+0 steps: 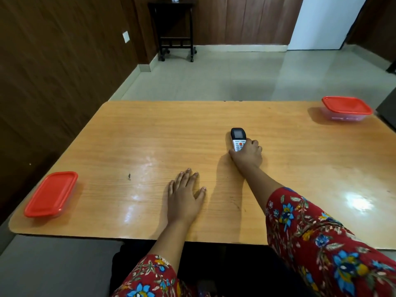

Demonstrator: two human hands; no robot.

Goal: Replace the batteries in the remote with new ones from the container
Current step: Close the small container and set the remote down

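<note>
Wooden table; two red-lidded containers; one remote, right hand apparently gripping; left hand flat, spread.

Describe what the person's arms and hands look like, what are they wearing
Both arms wear red sleeves printed with blue and yellow flowers and pale leafy vines; the left sleeve and right sleeve end partway along the forearm, leaving the lower forearms bare. The left hand and right hand are bare, with no gloves, rings or watch visible.
</note>
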